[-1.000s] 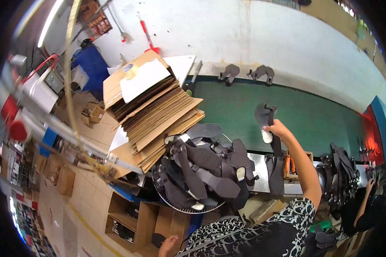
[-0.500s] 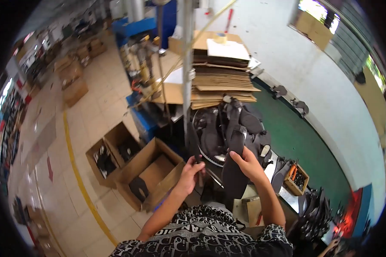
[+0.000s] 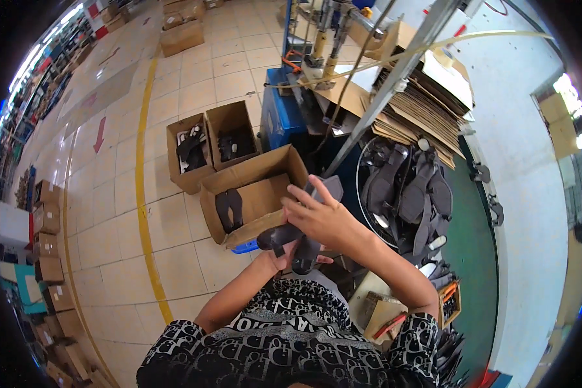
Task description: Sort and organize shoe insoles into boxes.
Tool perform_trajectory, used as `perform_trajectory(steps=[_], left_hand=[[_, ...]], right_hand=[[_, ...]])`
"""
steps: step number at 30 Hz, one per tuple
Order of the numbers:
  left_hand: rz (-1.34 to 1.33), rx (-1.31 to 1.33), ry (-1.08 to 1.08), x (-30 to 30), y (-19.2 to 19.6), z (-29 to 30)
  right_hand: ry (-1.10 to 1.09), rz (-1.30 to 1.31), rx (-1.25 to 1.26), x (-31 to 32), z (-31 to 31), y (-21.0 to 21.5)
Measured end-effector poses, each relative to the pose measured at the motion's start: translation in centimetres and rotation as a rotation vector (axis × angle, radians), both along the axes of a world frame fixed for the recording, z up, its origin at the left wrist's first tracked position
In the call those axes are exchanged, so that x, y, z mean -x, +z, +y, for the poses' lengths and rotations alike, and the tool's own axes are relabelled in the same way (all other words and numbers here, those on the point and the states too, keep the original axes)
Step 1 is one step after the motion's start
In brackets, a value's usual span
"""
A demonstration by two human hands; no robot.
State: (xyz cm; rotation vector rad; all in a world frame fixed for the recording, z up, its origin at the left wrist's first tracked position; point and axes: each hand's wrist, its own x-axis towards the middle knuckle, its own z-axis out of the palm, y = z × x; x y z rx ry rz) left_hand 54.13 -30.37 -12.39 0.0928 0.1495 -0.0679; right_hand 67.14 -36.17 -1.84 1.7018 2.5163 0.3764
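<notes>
- Sandals [image 3: 306, 254] are just beside the cardboard box [image 3: 255, 173].
- Left hand [image 3: 278, 260] holds them from below.
- Right hand [image 3: 324, 223] spreads above; its grip I cannot tell.
- Even support should avoid bending.

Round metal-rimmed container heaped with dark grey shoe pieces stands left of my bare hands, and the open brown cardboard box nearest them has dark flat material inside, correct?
Not quite: in the head view, the round metal-rimmed container stands to the right of your left hand and right hand. The open brown cardboard box does have dark flat material inside.
</notes>
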Motion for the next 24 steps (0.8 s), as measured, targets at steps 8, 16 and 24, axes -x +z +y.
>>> perform_trajectory(steps=[8, 16, 24], left_hand=[[0.1, -0.33, 0.134, 2.7, -9.6, 4.0], [0.351, -0.523, 0.21, -0.1, -5.5, 4.1], [-0.119, -0.235, 0.442, -5.8, -1.4, 2.8]], right_hand=[[-0.477, 1.094, -0.204, 1.1, -0.4, -9.6], [-0.117, 0.988, 0.258, -4.9, 0.9, -9.0], [-0.092, 1.211, -0.125, -3.4, 4.2, -10.2]])
